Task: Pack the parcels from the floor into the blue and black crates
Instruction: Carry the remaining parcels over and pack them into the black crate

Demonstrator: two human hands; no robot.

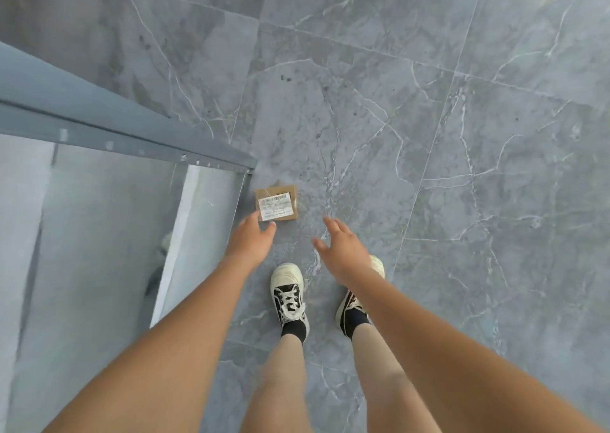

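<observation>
Two white-and-black shoes (pixel 288 292) stand on the grey marble floor (pixel 429 135). Beyond them the left hand (pixel 252 243) and right hand (pixel 343 251) reach forward, fingers spread, holding nothing. The parcel (pixel 277 202) lies just past the left fingertips, beside the corner of a grey-framed glass panel (pixel 132 135) on the left; open floor stretches right and far.

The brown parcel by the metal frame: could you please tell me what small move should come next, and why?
Probably lower the left hand onto the brown parcel and grip it: its open fingers reach the parcel's near edge, the right hand is farther off, and the parcel lies flat on the floor.
</observation>
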